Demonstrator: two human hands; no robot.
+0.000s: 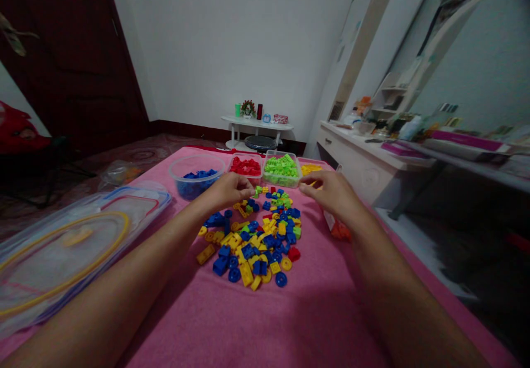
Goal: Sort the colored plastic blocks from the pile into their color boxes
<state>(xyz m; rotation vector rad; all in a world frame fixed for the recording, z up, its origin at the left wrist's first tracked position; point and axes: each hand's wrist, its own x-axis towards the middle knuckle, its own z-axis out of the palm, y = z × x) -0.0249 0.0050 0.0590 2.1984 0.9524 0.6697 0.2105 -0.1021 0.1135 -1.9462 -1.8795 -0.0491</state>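
Note:
A heap of small plastic building blocks [256, 241], mostly blue and yellow with some green and red, lies on a pink cloth [265, 313]. My left hand [227, 190] hovers over the heap's far left edge, fingers curled in a pinch; what they hold is too small to name. My right hand [329, 191] is at the heap's far right, fingers bent together over the yellow pieces, its contents hidden. Behind the heap stand a round tub of blue blocks [196, 175], a box of red blocks [245, 166], a box of green blocks [282, 169] and a container of yellow blocks [310, 168].
Clear plastic lids with coloured rims [62, 246] lie stacked at the left. An orange-red object [339, 229] lies under my right wrist. A white desk with clutter [372, 147] stands to the right. A small white table [256, 127] is at the far wall.

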